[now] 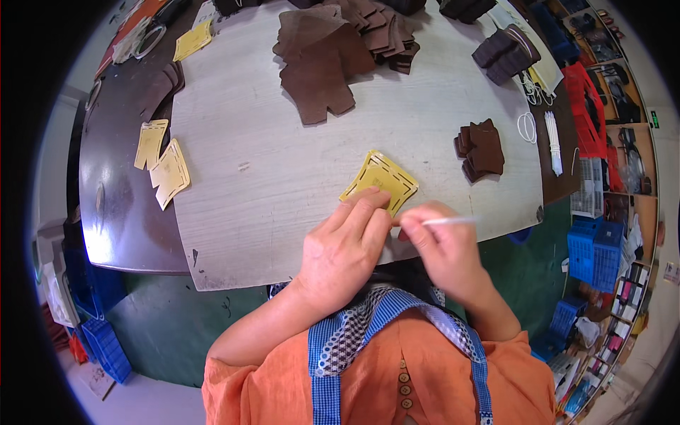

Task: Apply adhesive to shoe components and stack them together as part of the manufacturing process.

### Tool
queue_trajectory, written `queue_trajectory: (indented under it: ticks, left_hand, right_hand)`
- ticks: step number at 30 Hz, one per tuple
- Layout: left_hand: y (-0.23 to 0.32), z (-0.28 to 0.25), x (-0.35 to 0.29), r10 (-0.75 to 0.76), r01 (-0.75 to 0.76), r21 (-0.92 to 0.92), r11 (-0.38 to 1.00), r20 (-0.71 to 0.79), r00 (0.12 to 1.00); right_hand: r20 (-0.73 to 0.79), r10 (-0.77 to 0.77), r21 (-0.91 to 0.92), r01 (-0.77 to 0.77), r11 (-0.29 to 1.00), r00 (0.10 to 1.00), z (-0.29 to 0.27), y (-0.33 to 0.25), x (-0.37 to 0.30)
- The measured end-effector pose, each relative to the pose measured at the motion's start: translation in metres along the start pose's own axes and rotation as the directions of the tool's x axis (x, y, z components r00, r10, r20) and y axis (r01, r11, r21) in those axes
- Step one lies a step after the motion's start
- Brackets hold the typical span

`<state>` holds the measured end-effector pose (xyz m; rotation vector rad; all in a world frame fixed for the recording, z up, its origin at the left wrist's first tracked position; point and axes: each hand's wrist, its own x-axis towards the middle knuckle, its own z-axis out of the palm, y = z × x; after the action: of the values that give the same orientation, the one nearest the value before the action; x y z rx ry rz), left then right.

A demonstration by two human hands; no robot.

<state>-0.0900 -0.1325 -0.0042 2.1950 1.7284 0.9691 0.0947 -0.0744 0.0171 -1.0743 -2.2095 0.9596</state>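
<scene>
The template (391, 177), yellow and slotted along its edges, lies on the board (262, 163), turned so one corner points away from the person. The left hand (347, 244) rests over the template's near left part, its fingers stretched forward and close together on top; its thumb is hidden. The right hand (446, 244), just beside the template's near right edge, is closed around a white pen (452, 220), its tip too small to tell. Right of the template sits a small brown stack (486, 149); beyond the template and to its left spreads a larger brown pile (315, 74). Well left of the template lie two pale yellow cards (170, 173). Well right of it are a white cord (526, 127) and white sticks (552, 142).
</scene>
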Motion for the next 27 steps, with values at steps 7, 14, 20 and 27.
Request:
queue_trajectory:
  ticks: [7, 14, 20, 27]
  left_hand:
    - [0.004, -0.002, 0.002, 0.000, -0.001, 0.096, 0.995, 0.007, 1.000]
    - [-0.020, -0.025, 0.026, -0.014, -0.003, 0.232, 0.973, 0.074, 0.997]
    - [-0.037, -0.036, 0.025, -0.122, 0.044, 0.309, 0.950, 0.238, 0.964]
    - [-0.007, -0.025, -0.015, 0.038, -0.039, 0.004, 0.999, 0.209, 0.977]
  right_hand:
    - [-0.162, 0.023, -0.217, -0.058, 0.974, 0.987, -0.002, 0.025, 0.039]
    - [-0.285, 0.076, -0.014, -0.084, 0.996, 0.956, -0.032, 0.055, 0.030]
    - [-0.582, -0.079, -0.346, -0.159, 0.925, 0.809, -0.116, 0.096, 0.006]
    - [-0.142, 0.232, 0.296, -0.183, 0.938, 0.962, -0.036, 0.043, 0.011]
